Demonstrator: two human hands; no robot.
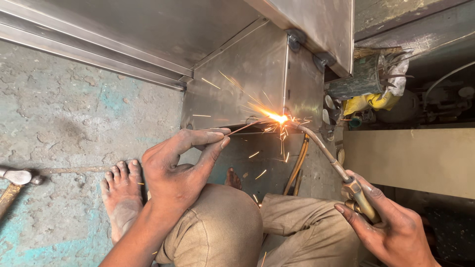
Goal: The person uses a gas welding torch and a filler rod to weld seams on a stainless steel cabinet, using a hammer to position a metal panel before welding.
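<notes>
My left hand (180,165) pinches a thin filler rod (245,127) between thumb and fingers, its tip at the bright flame (279,118). My right hand (391,225) grips the brass handle of a gas torch (321,148), whose curved neck reaches up to the same spot. Sparks fly from the lower corner of a stainless steel box (252,79) that stands on the floor. I squat, with my knee (217,222) and bare foot (121,198) below the hands.
A hammer (17,178) lies at the left edge on the worn concrete floor (64,109). Steel channel (89,49) runs along the top left. A dirty can with rags (368,79) sits at upper right, with a beige panel (410,158) below it. Hoses (297,168) trail under the torch.
</notes>
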